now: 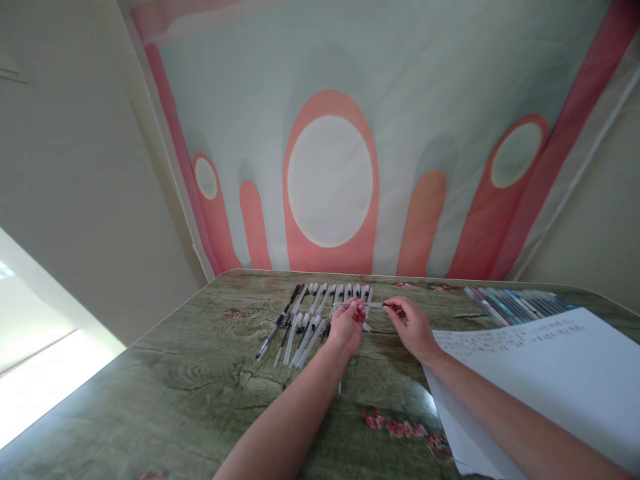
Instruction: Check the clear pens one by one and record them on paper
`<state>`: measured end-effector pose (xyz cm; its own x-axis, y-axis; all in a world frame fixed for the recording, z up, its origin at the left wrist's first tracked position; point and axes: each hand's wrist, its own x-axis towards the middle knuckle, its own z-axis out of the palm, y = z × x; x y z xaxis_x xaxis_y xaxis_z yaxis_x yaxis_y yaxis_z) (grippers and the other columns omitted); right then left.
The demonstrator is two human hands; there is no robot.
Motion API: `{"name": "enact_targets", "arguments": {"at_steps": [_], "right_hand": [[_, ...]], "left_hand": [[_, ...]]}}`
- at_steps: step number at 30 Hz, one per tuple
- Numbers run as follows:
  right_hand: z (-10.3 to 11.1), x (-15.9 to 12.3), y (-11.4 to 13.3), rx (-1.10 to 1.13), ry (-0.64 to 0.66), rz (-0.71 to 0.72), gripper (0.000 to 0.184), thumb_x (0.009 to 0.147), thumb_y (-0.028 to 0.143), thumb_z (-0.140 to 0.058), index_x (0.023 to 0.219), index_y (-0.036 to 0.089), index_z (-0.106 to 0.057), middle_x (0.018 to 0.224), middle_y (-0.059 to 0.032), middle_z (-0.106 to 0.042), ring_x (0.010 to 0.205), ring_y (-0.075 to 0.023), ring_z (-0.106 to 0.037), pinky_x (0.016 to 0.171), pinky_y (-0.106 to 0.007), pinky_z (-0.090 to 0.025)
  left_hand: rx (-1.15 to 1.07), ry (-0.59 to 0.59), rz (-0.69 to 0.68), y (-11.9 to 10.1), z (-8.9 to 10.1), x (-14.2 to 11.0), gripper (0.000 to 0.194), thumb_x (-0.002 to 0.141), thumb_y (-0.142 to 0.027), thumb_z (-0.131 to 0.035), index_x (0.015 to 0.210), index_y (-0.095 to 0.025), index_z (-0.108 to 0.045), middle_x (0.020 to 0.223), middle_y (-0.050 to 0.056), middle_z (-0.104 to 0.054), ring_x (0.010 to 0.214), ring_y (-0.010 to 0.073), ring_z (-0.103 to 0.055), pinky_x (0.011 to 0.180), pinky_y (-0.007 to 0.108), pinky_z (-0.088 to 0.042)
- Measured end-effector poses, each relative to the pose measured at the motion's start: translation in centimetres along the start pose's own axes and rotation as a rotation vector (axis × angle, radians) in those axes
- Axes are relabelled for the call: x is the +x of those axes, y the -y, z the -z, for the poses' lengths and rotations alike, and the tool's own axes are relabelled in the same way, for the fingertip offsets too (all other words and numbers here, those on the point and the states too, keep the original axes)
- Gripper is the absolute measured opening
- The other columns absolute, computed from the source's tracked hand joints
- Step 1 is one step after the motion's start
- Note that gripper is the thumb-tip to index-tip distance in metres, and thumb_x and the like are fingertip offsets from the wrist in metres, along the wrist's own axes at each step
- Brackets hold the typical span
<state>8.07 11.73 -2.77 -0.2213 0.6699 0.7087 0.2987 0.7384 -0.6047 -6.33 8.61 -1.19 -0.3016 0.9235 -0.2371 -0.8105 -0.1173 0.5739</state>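
Note:
A thin, pale-barrelled pen (373, 305) lies level between my two hands, above the table. My left hand (347, 328) is closed round its left part. The fingertips of my right hand (411, 327) pinch its dark right end; whether that end is a cap or a tip is too small to tell. Behind and left of my left hand, pens with clear or whitish barrels lie side by side in a back row (316, 299) and a front group (303, 340). Dark pens (277, 328) lie at their left edge. My left hand hides some of the pens.
A large white sheet (540, 380) with handwriting along its top lies under my right forearm. Behind it several coloured pens (517, 307) are lined up. The wood-patterned tabletop (200, 380) has printed pink flowers. A pink and grey backdrop (330, 180) rises behind the table's far edge.

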Motion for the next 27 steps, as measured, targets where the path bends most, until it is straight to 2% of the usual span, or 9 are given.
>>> {"name": "enact_targets", "arguments": {"at_steps": [17,27], "right_hand": [[0.15,0.09,-0.11,0.010,0.047,-0.064,0.019,0.085,0.035,-0.045,0.086,0.020,-0.055,0.082,-0.0043,-0.058,0.075,-0.0166,-0.055,0.065,-0.028,-0.044],[0.11,0.01,-0.67,-0.127,0.092,-0.069,0.024,0.088,0.037,-0.038,0.075,0.020,-0.049,0.069,-0.0012,-0.052,0.065,-0.0152,-0.049,0.062,-0.027,-0.038]], "left_hand": [[0.041,0.057,-0.044,0.03,0.01,-0.33,0.010,0.079,-0.002,-0.049,0.084,-0.011,-0.052,0.079,0.007,-0.061,0.056,0.0044,-0.055,0.056,0.014,-0.049],[0.068,0.097,-0.046,0.37,0.10,-0.45,0.008,0.078,-0.004,-0.051,0.083,-0.010,-0.053,0.080,0.007,-0.061,0.057,0.0044,-0.055,0.056,0.014,-0.049]]}}
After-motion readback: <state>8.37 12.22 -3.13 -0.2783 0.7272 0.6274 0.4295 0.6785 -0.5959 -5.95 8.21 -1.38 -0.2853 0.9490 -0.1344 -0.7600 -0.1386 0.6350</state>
